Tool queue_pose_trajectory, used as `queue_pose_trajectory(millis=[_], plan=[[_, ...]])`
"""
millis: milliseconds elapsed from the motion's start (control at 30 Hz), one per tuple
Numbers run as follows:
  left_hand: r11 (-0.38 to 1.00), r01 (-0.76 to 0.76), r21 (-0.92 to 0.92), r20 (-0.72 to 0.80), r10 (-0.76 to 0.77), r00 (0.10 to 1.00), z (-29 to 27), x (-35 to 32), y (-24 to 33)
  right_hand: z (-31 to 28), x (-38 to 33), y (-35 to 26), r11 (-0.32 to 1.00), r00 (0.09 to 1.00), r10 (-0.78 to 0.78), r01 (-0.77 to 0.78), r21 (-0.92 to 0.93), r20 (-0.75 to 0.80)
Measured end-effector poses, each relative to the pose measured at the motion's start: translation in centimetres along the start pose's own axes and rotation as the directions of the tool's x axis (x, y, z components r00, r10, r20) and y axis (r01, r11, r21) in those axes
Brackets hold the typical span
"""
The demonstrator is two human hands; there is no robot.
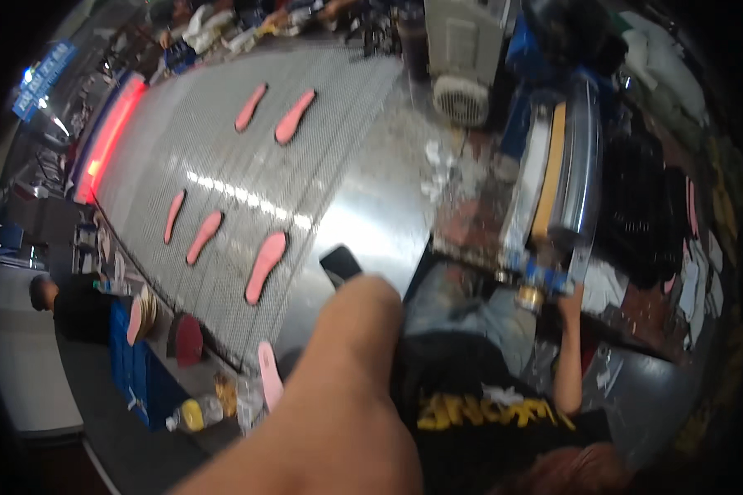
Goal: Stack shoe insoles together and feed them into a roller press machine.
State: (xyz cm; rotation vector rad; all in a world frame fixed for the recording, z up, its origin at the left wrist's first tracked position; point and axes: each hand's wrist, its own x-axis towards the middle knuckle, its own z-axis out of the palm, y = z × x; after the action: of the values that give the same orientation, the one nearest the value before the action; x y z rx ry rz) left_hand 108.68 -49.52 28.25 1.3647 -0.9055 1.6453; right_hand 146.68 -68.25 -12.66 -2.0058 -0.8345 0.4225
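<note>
My left arm (pixel 338 388) fills the lower middle, bent and very near, with its rounded elbow pointing ahead; the left hand does not show. Just past the elbow lies a dark, flat, phone-like thing (pixel 339 263) on the bare metal tabletop (pixel 367 202). My right hand (pixel 570 302) is at the near end of a roller machine (pixel 574 181), by its blue fitting (pixel 557 280). Its fingers are hidden and blurred. Several pink insoles (pixel 266 268) lie spread over the grey mesh belt (pixel 223 165), left of the metal top.
A red glowing heater (pixel 115 136) spans the belt's far left. Left of my arm are a pink insole (pixel 269 373), a dark red piece (pixel 188 340), a bottle (pixel 194 414) and a blue crate (pixel 140 371). A co-worker (pixel 78 305) is at the left. A motor (pixel 462 99) stands at the back.
</note>
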Motion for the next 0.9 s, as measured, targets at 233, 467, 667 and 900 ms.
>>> queue_pose_trajectory(millis=[233,467,667,900], plan=[[0.999,-0.040,-0.027,0.025,0.041,0.999,0.3,0.2,0.2,-0.5,-2.3,-7.1,1.000,0.997,0.016,-0.016,-0.002,-0.081],[0.997,-0.047,-0.065,-0.021,0.046,0.999,-0.2,0.3,-0.1,-1.9,0.1,-6.0,0.980,0.992,-0.057,0.033,-0.197,-0.116],[0.998,-0.018,-0.052,0.030,0.020,0.999,0.0,1.0,-0.5,-0.9,-1.3,-6.7,0.999,1.000,-0.005,0.005,0.038,-0.013],[0.999,0.039,-0.010,0.006,-0.039,0.999,-1.3,0.9,-1.5,-0.9,-1.5,-8.2,0.979,0.991,0.110,-0.121,-0.167,-0.073]])
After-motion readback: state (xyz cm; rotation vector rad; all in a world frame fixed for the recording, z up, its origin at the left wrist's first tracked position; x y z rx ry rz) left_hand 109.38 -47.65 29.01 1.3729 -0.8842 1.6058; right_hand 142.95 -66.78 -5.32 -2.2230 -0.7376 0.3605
